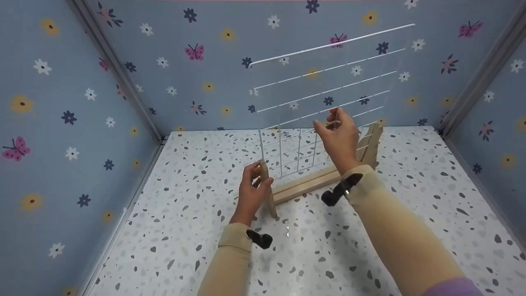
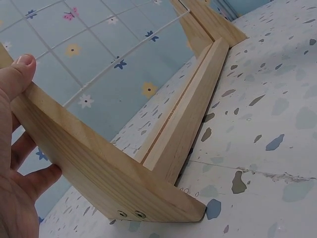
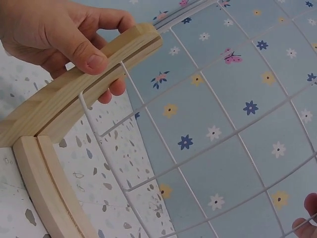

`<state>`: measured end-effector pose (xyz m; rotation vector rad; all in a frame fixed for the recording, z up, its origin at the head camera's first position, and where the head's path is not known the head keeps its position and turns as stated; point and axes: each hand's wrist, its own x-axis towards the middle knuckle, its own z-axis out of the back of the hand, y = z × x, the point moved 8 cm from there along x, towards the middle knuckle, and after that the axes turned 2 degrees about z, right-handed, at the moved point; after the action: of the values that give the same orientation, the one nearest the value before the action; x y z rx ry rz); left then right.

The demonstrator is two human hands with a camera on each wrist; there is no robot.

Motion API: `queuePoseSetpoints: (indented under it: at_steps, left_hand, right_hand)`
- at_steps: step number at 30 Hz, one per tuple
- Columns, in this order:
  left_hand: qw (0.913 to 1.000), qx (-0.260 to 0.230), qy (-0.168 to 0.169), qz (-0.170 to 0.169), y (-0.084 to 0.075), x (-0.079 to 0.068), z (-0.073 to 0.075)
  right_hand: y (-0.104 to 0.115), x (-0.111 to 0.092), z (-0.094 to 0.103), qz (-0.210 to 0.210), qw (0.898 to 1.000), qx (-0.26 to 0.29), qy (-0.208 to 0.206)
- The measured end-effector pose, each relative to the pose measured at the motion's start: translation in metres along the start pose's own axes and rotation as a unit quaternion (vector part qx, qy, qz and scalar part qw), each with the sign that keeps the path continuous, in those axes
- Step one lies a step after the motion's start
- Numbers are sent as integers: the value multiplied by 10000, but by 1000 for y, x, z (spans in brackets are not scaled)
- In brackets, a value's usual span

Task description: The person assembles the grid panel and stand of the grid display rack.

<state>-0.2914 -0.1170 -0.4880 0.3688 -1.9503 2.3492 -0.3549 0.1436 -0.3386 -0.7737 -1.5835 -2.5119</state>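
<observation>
Pale bare wood and thin white wire, a stand part filled. Wire grid [image 1: 324, 92] rises above the wooden base rail [image 1: 306, 185], between a near left upright [image 1: 269, 195] and a far right upright [image 1: 373, 144]; the whole sits on the speckled white surface [image 1: 164, 230], patterned blue wall [image 1: 230, 98] behind. Left hand [image 1: 252, 191] grips the left upright near its upper end, thumb on one side, fingers on the other. Right hand [image 1: 341, 139] has its fingers curled in close among the wires and seems to pinch one; exact contact partly hidden. From the left wrist, the grid's lower wire stands above the slot in the base rail, not down in it. From the right wrist, the wire ends at the left reach the grooved inner face of the upright; whether seated in the groove, cannot tell. Handling, by judgement: grid light for its spread, stiff along each rod, but likely to twist or whip if held at one point only. Smooth coating probably slips a little; a pinch at a crossing should hold better than one mid-wire, and the outer rods would steady it best. Wood looks solid, dry, good for grip, hard to mark. Two screw heads [image 2: 140, 214] low on the left upright suggest a firm joint, so bracing high on that upright is sensible, though a hard sideways push could lever it. Weak spot likely the thin wires, which might bend if forced.
</observation>
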Motion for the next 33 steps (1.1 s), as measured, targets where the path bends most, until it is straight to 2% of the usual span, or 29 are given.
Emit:
queuePoseSetpoints:
  at_steps: [12, 33]
  left_hand:
    - [9999, -72, -9, -116, -1, 0, 1]
    - [10000, 8, 21, -40, -1, 2, 0]
  right_hand:
    - [-2, 0, 0, -79, 10000, 19, -50]
    - [-5, -3, 2, -135, 9996, 222, -112]
